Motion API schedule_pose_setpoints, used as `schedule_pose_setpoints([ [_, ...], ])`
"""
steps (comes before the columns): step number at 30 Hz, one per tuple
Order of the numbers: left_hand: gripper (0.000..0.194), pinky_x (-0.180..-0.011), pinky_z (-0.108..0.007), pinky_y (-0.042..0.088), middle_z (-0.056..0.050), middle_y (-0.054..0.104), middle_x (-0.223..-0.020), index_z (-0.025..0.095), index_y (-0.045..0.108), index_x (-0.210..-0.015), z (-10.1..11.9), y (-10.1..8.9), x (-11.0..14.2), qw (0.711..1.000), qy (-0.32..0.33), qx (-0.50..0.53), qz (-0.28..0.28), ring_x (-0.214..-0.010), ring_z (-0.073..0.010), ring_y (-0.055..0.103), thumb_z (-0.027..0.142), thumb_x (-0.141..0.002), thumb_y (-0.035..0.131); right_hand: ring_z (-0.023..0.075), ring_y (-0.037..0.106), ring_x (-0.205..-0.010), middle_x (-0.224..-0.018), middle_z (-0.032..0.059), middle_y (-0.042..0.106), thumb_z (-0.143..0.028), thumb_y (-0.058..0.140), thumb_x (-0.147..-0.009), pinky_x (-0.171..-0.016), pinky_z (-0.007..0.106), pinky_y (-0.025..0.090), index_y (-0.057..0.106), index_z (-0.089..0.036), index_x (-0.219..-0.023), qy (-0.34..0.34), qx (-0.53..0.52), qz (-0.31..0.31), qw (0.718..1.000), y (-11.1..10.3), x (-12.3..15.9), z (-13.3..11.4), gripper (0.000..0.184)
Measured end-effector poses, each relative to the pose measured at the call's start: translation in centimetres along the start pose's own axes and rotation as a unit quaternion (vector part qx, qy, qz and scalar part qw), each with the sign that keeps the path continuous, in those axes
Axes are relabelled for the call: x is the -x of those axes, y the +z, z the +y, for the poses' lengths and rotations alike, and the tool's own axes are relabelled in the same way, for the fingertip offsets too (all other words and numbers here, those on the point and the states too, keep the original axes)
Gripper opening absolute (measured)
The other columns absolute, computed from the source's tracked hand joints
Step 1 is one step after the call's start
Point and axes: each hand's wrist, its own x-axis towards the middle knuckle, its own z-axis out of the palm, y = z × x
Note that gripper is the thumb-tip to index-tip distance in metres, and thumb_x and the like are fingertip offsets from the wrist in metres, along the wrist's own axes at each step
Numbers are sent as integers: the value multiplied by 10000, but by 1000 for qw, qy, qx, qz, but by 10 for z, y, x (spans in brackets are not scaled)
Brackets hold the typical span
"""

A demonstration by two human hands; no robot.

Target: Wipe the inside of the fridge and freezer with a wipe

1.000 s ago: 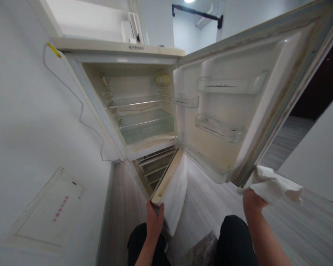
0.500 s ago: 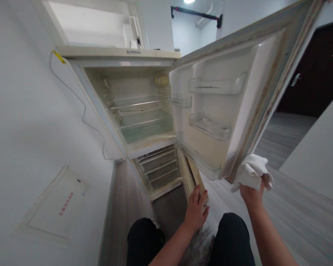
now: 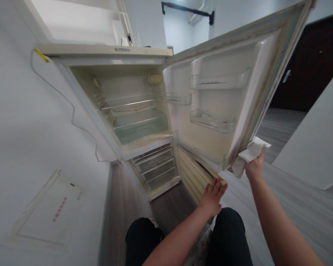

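A cream fridge stands open in front of me, both doors swung to the right. My right hand is closed on a white cloth pressed against the lower edge of the upper door. My left hand lies flat with fingers spread on the edge of the lower freezer door. The upper compartment shows a glass shelf and a clear drawer. Freezer drawers show below. The upper door carries clear bins.
A white wall runs along the left with a cable and a floor-level panel. My dark-trousered knees are at the bottom. Grey wood floor extends right; a white counter and dark doorway lie beyond.
My left hand has swung the lower freezer door from nearly shut to wide open at the right. My right hand with the cloth has moved up along the upper door's edge.
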Motion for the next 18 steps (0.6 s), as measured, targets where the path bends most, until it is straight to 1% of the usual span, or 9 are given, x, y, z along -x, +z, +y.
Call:
schedule_pose_setpoints([
  [4, 1171, -1254, -559, 210, -99, -172, -1690, 285, -64, -1624, 13, -1, -15, 1000, -5, 6, -16, -1576, -348, -38, 255, -765, 731, 140, 514, -822, -940, 6, 578, -369, 678, -679, -848, 297, 440, 566, -181, -1097, 11, -18, 7, 1000, -1, -23, 6, 472],
  [7, 1189, -1244, -585, 215, -150, -166, -1689, 242, 19, -1634, 29, -2, -32, 997, -44, 61, -7, -1558, -416, -70, 238, -713, 771, 130, 520, -818, -943, 10, 580, -352, 683, -637, -843, 284, 451, 556, -179, -1087, 39, -41, 26, 998, -2, -37, 22, 499],
  [9, 1147, -1245, -575, 228, -167, -88, -1701, 193, 115, -1631, 36, -5, -43, 987, -62, 146, 9, -1558, -429, -42, 333, -711, 786, 132, 532, -830, -956, 39, 589, -346, 645, -657, -845, 283, 466, 545, -171, -1072, 57, -53, 61, 995, -2, -39, 35, 461],
  [12, 920, -1259, -471, 246, -125, 120, -1707, 196, 381, -1558, 26, -8, -39, 952, -61, 300, -12, -1563, -352, 154, 530, -772, 724, 160, 570, -889, -1012, 82, 602, -330, 605, -657, -897, 318, 491, 510, -173, -1074, 44, -43, 122, 991, -7, -24, 53, 456],
  [13, 832, -1254, -437, 257, -107, 199, -1693, 213, 460, -1513, 17, -7, -27, 939, -68, 335, -38, -1542, -320, 243, 556, -793, 697, 175, 583, -914, -1032, 90, 602, -325, 605, -643, -919, 339, 495, 497, -177, -1085, 33, -24, 138, 990, -11, -13, 58, 479],
  [14, 808, -1253, -410, 255, -71, 264, -1678, 255, 460, -1511, 5, -4, -8, 926, -94, 354, -96, -1524, -286, 293, 558, -798, 693, 196, 591, -941, -1044, 96, 601, -319, 620, -624, -932, 364, 498, 486, -184, -1087, 26, 8, 147, 989, -15, 2, 63, 501],
  [15, 764, -1230, -401, 298, -65, 397, -1615, 267, 481, -1494, -7, -1, 16, 918, -125, 355, -126, -1472, -270, 388, 542, -809, 680, 217, 596, -966, -1046, 97, 597, -322, 620, -621, -940, 390, 499, 481, -190, -1085, 23, 49, 156, 986, -20, 20, 67, 502],
  [16, 693, -1188, -404, 362, -88, 526, -1514, 238, 523, -1457, -20, 4, 46, 911, -159, 350, -148, -1388, -269, 493, 501, -829, 654, 235, 595, -1024, -1041, 94, 589, -339, 599, -653, -962, 409, 492, 480, -199, -1067, 26, 96, 152, 983, -24, 40, 70, 453],
  [18, 579, -1104, -451, 445, -141, 621, -1386, 183, 592, -1366, -42, 17, 115, 892, -253, 324, -189, -1270, -310, 591, 429, -842, 605, 273, 570, -1080, -984, 98, 579, -370, 609, -687, -951, 437, 484, 503, -205, -940, 51, 133, 118, 983, -30, 86, 74, 320],
])
